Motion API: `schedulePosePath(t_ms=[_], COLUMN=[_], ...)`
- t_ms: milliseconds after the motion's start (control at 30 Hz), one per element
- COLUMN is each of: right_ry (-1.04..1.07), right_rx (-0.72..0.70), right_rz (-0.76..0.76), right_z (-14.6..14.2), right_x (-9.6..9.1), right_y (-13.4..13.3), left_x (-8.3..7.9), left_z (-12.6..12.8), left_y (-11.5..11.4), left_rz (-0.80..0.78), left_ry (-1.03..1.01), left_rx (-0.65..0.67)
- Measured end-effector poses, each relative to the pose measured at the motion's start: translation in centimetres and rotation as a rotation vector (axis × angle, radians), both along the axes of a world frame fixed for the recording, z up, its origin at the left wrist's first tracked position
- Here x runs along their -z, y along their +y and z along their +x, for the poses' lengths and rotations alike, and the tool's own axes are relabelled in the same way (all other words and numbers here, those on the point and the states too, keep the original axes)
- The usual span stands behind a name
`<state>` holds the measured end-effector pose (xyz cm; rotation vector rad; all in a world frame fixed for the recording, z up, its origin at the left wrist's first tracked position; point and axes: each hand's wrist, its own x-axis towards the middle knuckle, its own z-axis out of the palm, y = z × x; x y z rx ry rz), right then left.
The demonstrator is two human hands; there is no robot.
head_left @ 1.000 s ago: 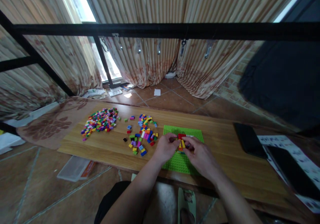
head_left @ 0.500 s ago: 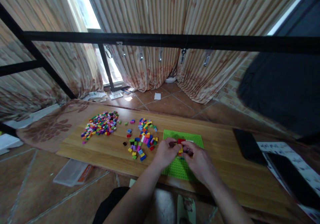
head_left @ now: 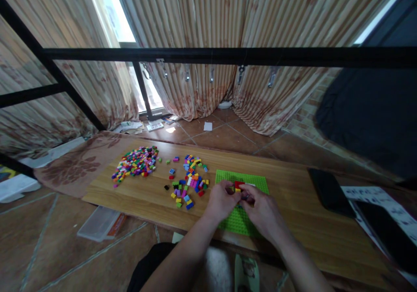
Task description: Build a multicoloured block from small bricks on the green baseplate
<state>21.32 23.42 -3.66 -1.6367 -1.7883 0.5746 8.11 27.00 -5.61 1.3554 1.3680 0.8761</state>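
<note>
A green baseplate (head_left: pixel 257 182) lies on the wooden board (head_left: pixel 293 205). On its middle stands a small build of red and yellow bricks (head_left: pixel 238 185). My left hand (head_left: pixel 222 201) and my right hand (head_left: pixel 262 211) meet over that build, fingers pinched round it. What exactly each fingertip grips is hidden. A scattered group of coloured bricks (head_left: pixel 189 180) lies just left of the plate. A denser pile of bricks (head_left: pixel 136 163) sits farther left.
Two dark phones (head_left: pixel 330 187) (head_left: pixel 387 229) rest at the board's right end, one on a printed sheet (head_left: pixel 361 193). A black metal bar (head_left: pixel 228 55) crosses in front of striped curtains. A clear plastic box (head_left: pixel 99 223) lies on the tiled floor below.
My hands have closed in tighter over the brick build, hiding most of the yellow bricks. The view has shifted slightly; the bricks on the board stay put.
</note>
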Motion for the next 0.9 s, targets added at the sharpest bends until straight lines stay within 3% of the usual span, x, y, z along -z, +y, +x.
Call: schedulePosePath(t_ms=[200, 400, 633, 900], right_ry=[0.002, 0.151, 0.187, 0.192], right_rx=[-0.003, -0.023, 0.124, 0.191], right_rz=[-0.011, -0.048, 0.026, 0.048], right_z=[-0.1, 0.9, 2.7, 1.9], right_x=[-0.3, -0.1, 0.6, 0.8], right_y=[0.1, 0.1, 0.5, 0.5], left_x=[-0.8, -0.2, -0.3, -1.5], left_z=[0.0, -0.5, -1.2, -0.4], left_y=[-0.5, -0.3, -0.3, -1.3], left_rz=[0.042, 0.083, 0.101, -0.001], left_ry=[0.055, 0.011, 0.056, 0.172], left_rx=[0.017, 0.032, 0.054, 0.096])
